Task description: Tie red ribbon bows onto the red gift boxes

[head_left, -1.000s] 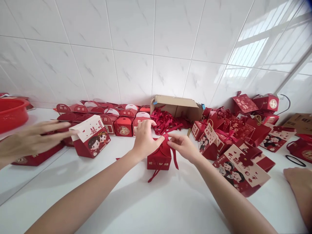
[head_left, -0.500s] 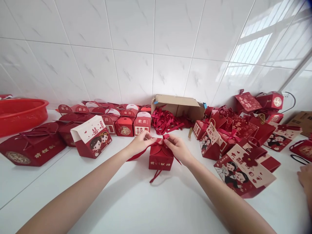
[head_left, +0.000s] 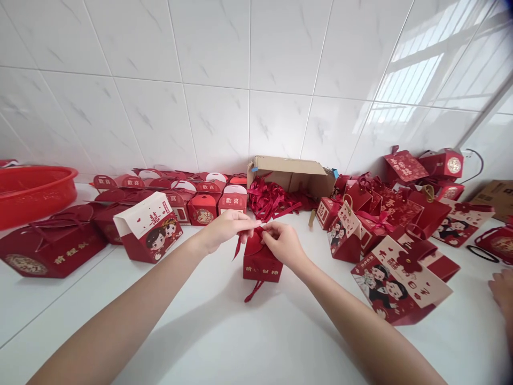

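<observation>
A small dark red gift box [head_left: 262,260] with gold characters stands upright on the white table in front of me. Over its top my left hand [head_left: 232,226] has its fingers pressed together on a red ribbon [head_left: 237,248], whose loose end hangs at the box's left. My right hand [head_left: 279,238] pinches the same ribbon at the top of the box; the knot or loop itself is mostly hidden by the fingers. A twisted red cord [head_left: 254,291] sticks out from under the front of the box onto the table.
Behind, a cardboard box [head_left: 288,163] lies open with a heap of red ribbons [head_left: 269,199]. Rows of red boxes [head_left: 203,208] stand left, near a red basin [head_left: 36,192]. More gift boxes [head_left: 401,283] crowd the right. Another person's hand [head_left: 503,291] shows at the right edge.
My left hand has moved right, over the box top, and my right hand has shifted slightly left and down. The ribbon's left end now hangs steeper and closer to the box.
</observation>
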`<state>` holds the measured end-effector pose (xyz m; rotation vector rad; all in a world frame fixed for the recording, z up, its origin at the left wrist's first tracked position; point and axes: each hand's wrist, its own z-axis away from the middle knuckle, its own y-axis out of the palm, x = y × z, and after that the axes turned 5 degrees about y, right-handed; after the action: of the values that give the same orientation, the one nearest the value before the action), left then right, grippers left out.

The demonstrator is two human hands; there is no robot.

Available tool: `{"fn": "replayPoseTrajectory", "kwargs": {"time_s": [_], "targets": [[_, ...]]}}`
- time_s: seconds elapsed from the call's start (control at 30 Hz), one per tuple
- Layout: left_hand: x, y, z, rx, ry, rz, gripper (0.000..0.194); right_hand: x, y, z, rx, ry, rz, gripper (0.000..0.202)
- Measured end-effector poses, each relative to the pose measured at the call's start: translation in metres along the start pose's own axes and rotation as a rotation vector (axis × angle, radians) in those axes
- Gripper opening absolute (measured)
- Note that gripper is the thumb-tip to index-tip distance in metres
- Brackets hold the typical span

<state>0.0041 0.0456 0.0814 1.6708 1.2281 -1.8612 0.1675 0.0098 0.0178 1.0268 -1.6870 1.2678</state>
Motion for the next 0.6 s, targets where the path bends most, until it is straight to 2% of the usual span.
{"fn": "replayPoseTrajectory", "kwargs": {"time_s": [0.13, 0.2, 0.27, 0.33, 0.4, 0.5, 0.6], "targets": [[-0.023, 0.008, -0.019, 0.032, 0.070, 0.017, 0.029, 0.003, -0.002, 0.006, 0.062, -0.072, 0.036, 0.010], [-0.028, 0.012, -0.030, -0.009, 0.097, 0.050, 0.028, 0.001, -0.002, 0.006, 0.056, -0.066, 0.038, 0.019], [-0.026, 0.014, -0.036, -0.094, 0.136, 0.052, 0.036, -0.002, -0.002, 0.005, 0.057, -0.055, 0.021, 0.026], [-0.018, 0.013, -0.037, -0.159, 0.154, -0.014, 0.045, -0.005, -0.002, 0.003, 0.069, -0.051, -0.004, 0.031], [-0.004, 0.009, -0.033, -0.149, 0.142, -0.103, 0.047, -0.007, -0.003, 0.001, 0.077, -0.056, -0.028, 0.034], [0.018, 0.003, -0.021, -0.095, 0.123, -0.184, 0.040, -0.007, -0.005, 0.001, 0.062, -0.082, -0.056, 0.035], [0.033, 0.002, -0.012, -0.116, 0.138, -0.240, 0.029, -0.007, -0.005, 0.002, 0.035, -0.087, -0.082, 0.034]]}}
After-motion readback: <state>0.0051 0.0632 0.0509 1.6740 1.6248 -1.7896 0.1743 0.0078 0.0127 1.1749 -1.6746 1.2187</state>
